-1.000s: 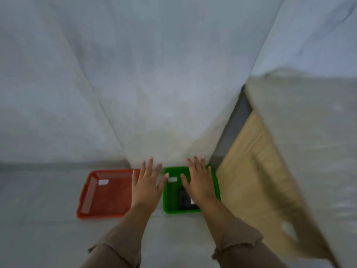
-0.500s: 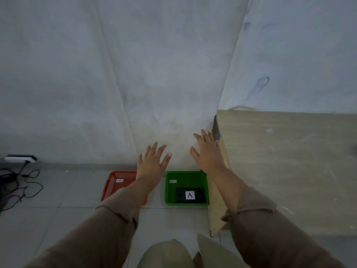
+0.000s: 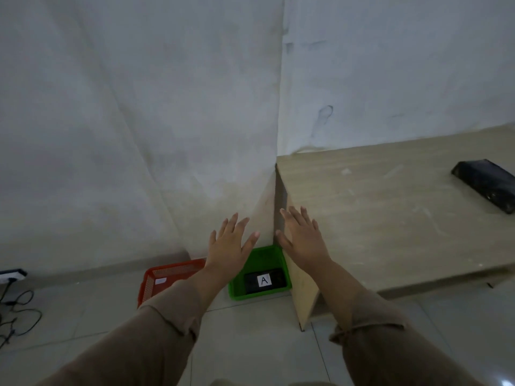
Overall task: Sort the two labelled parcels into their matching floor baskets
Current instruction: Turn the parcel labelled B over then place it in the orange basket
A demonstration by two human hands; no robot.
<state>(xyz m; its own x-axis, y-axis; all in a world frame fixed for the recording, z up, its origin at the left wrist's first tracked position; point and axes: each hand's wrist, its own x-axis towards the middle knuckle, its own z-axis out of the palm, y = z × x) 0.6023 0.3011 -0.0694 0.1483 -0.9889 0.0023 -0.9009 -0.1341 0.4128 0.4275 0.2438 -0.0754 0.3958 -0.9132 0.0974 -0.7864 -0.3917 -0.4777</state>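
A green basket (image 3: 260,257) stands on the floor against the table's side panel, and a black parcel labelled A (image 3: 264,281) lies inside it. Left of it is a red basket (image 3: 167,272), partly hidden by my left forearm. A second black parcel (image 3: 486,183) lies on the wooden table (image 3: 390,218) at the far right; no label shows on it. My left hand (image 3: 230,246) hovers open above the gap between the baskets. My right hand (image 3: 302,236) is open too, over the table's left corner. Neither hand holds anything.
White walls meet in a corner behind the baskets. A power strip (image 3: 12,275) and tangled black cables (image 3: 16,310) lie on the tiled floor at the far left. The table's side panel (image 3: 299,296) reaches down to the floor beside the green basket.
The view has risen and swung right, so the table top and the second parcel now show. Both hands have lifted away from the green basket, staying open.
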